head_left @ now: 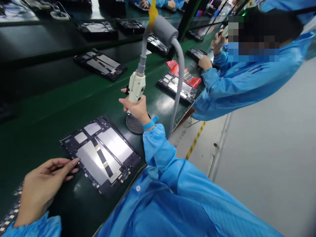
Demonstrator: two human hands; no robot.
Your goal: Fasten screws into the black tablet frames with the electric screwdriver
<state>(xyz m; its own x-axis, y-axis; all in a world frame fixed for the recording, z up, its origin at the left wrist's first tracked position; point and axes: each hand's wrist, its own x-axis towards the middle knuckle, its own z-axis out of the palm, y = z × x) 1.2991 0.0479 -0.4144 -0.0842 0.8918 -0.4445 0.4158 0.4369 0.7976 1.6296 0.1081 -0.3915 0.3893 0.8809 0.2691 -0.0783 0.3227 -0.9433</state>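
Note:
My right hand (138, 109) is wrapped round a white electric screwdriver (136, 86), from which a thick grey hose (181, 65) rises and loops back. The screwdriver's lower end is over a round black perforated disc (134, 124), partly hidden by my wrist. In front of me lies a tablet (115, 143) without its back cover, showing silver battery plates and a dark ribbon cable (101, 157). My left hand (45, 184) has its thumb and fingers closed together at the tablet's left edge. How firmly they grip it cannot be made out.
Another uncovered tablet (177, 87) lies farther along the green bench (98, 98), beside red bubble wrap (174, 68). More tablets, one (100, 64) nearby, lie on the raised level. At right a co-worker in a blue sleeve (227, 80) works. A strip of small parts (10, 214) is at lower left.

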